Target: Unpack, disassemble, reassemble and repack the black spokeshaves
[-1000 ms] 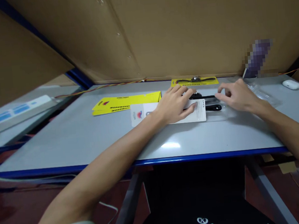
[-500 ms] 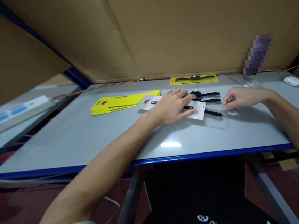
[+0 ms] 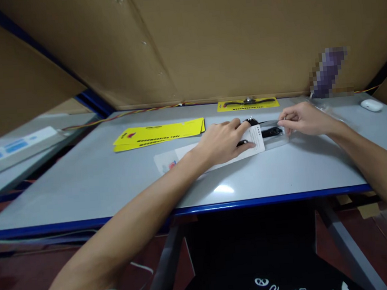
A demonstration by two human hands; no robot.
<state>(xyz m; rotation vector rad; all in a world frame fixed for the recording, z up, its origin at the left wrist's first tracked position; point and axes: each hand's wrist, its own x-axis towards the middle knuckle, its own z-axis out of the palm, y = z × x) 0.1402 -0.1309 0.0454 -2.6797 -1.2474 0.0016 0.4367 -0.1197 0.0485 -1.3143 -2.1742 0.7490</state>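
Head view: the left hand (image 3: 222, 141) lies flat, its grip spread, pinning a white printed backing card (image 3: 211, 154) to the grey surface (image 3: 115, 183). Just right, the right hand (image 3: 301, 118) pinches what looks like a clear plastic sleeve (image 3: 276, 137) over a slim black metal tool (image 3: 269, 132), steadying it.

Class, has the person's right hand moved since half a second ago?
Yes. The right hand has shifted away from the table's blue front edge, toward the yellow card.

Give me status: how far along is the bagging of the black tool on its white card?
Done: one packed tool on a yellow card lies at the back. In hand: left hand presses the white card; right hand holds the clear bag over the black tool. Left: yellow cards stacked unused.
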